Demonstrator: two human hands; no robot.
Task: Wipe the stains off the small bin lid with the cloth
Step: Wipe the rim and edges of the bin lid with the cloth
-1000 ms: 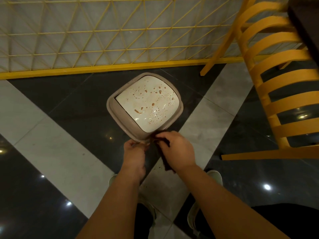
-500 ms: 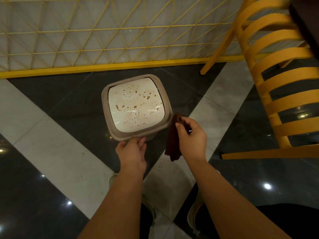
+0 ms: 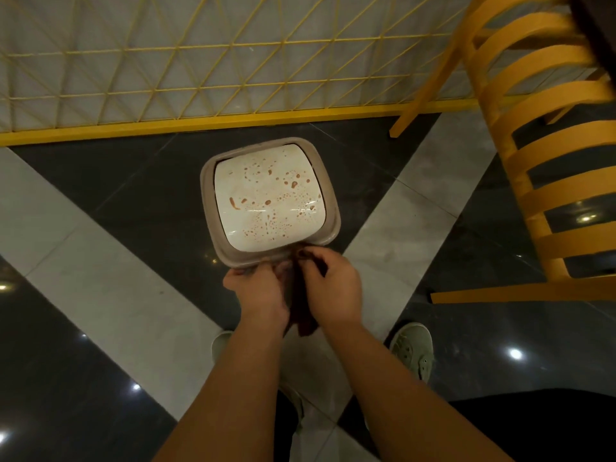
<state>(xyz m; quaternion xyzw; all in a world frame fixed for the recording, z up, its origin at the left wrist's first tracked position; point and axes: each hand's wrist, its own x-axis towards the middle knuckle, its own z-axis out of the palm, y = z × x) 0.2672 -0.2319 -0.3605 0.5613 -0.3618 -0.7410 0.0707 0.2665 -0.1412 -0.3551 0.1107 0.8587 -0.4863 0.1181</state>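
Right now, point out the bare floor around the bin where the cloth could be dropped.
Free: the dark floor left of the bin, bordered by the pale stripe and the yellow rail; also the pale stripe between bin and chair. Crowded: the bin's near edge, where the left hand, right hand and cloth bunch above the shoes.

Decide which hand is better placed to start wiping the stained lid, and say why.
Right. The right hand pinches the dark cloth at the lid's near edge; the left hand is at the bin rim, suited to steadying it.
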